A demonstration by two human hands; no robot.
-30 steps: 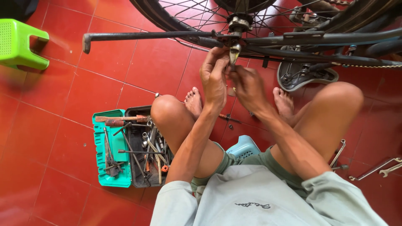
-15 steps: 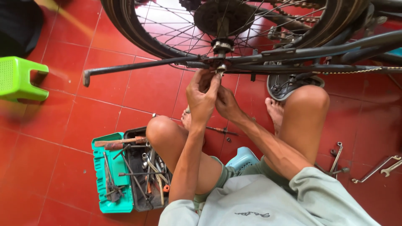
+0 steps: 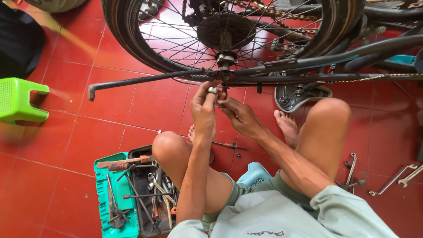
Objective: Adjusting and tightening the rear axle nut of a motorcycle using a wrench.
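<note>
Both hands were up at the axle, and your left hand (image 3: pixel 203 108) had its grip pinched narrow around a small silvery nut (image 3: pixel 213 91), thumb and forefinger closed on it just below the hub (image 3: pixel 225 58) of the rear wheel (image 3: pixel 132 39). Your right hand (image 3: pixel 238 115) sat touching the left, fingertips pressed in at the same spot under the frame stay (image 3: pixel 282 70); whether that grip actually held anything, I couldn't tell, the fingers hid it. Compared with a second earlier, your view had dropped closer and the whole wheel had come into frame, spokes and tyre filling the top, while your hands had barely shifted off that axle point. My read was that the work stayed local: fine fingertip fiddling at the nut, not a reach for a tool. The kickstand (image 3: pixel 128 83) stuck out to the left, level with your knuckles and well clear of them. The chain (image 3: pixel 374 77) ran off to the right along the stay. Down on the red tiled floor (image 3: pixel 66 145), the teal toolbox (image 3: pixel 110 198) lay open just beside your left knee, crammed with tools, and none of it had been touched. A screwdriver (image 3: pixel 227 144) lay between your feet, spanners (image 3: pixel 396 176) sat well apart on the right, and the green stool (image 3: pixel 20 101) stood off on the left.
</note>
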